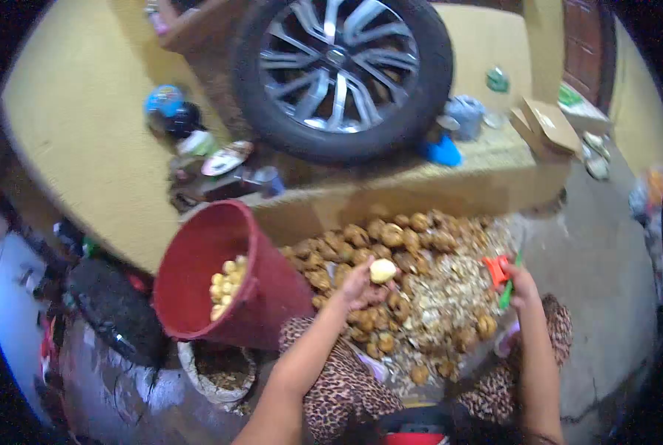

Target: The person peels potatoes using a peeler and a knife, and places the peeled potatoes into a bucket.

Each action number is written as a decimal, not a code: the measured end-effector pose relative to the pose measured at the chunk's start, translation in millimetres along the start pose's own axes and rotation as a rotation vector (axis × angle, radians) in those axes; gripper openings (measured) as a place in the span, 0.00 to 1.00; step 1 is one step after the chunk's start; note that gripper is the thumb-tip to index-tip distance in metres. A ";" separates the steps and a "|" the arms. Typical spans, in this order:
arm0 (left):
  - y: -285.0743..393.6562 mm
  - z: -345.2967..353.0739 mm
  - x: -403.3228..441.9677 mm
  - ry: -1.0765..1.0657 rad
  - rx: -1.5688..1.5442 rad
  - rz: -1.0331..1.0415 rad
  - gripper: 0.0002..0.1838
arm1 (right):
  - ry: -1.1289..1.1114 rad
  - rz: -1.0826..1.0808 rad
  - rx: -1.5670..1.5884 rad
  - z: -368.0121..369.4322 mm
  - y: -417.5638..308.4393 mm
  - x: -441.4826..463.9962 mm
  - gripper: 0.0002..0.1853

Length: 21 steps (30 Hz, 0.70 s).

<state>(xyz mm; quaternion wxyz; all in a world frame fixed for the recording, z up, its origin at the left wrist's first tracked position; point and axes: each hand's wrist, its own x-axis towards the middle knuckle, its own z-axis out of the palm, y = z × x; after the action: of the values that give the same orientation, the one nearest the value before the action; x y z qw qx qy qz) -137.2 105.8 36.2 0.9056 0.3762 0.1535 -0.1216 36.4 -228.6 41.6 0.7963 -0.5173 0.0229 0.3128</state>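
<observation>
In my left hand [363, 288] rests a pale, peeled potato [382, 271], held above the heap with the fingers curled under it. My right hand [523, 285], farther right, closes on a peeler [497, 271] with an orange part and a green handle; whether these are one tool or two I cannot tell. Below and between the hands lies a heap of brown unpeeled potatoes [392, 236], with pale peelings [443, 300] spread on its right side. A red bucket [279, 289] leans on its side at the left, with several peeled potatoes [228, 288] inside.
A large wheel with tyre [428, 81] stands on the ledge [450, 182] behind the heap. A cardboard box [550, 126] and a blue container [465, 117] are on the ledge's right. A white-rimmed pot [190, 371] stands below the bucket. My knees in leopard-print cloth [339, 378] flank the heap.
</observation>
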 end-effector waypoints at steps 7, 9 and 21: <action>80.5 15.5 -95.0 0.325 0.012 0.485 0.22 | 0.063 0.046 -0.054 -9.6 22.7 -22.6 0.18; 107.2 5.1 -134.8 0.283 -0.029 0.679 0.22 | 0.045 0.050 -0.116 -6.0 19.7 -28.4 0.20; 121.2 -69.5 -222.8 1.812 1.635 0.671 0.43 | 0.063 0.064 -0.209 5.5 15.7 -20.3 0.19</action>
<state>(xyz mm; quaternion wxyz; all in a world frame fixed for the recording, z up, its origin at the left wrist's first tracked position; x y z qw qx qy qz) -315.2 262.4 150.1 -0.0335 0.7928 0.4945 0.3546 10.4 -229.4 38.8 0.7266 -0.6060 0.0314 0.3223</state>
